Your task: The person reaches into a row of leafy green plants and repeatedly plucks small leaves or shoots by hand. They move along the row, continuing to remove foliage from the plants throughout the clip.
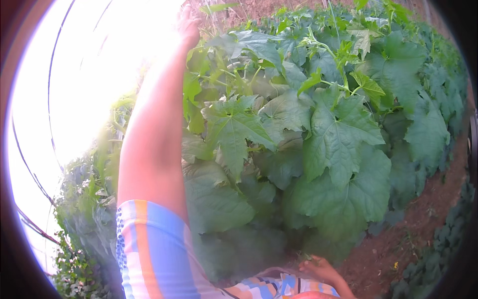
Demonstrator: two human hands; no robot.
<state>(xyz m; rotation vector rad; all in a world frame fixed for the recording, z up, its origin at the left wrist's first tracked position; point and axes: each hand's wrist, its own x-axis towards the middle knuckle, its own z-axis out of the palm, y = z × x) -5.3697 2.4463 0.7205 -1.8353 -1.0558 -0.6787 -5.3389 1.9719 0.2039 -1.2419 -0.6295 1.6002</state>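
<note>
My left arm stretches up the left side of the view. My left hand (188,26) is raised at the top of the vines, beside a thin green leaf tip (220,7). Glare washes out its fingers, so what it holds, if anything, is unclear. Low down near my striped shirt (261,286), my right hand (317,268) has its fingers curled round small green plant bits (305,257). Before me stands a dense row of climbing vines with broad lobed leaves (338,123). A pale green shoot tip (315,43) rises among the upper leaves.
Brown soil (403,228) runs along the right, with a small yellow flower (396,265) on it. More low foliage (429,269) borders that strip. Thin dark lines (50,74) curve through the bright glare at left. An earthen wall (261,11) shows behind the vines.
</note>
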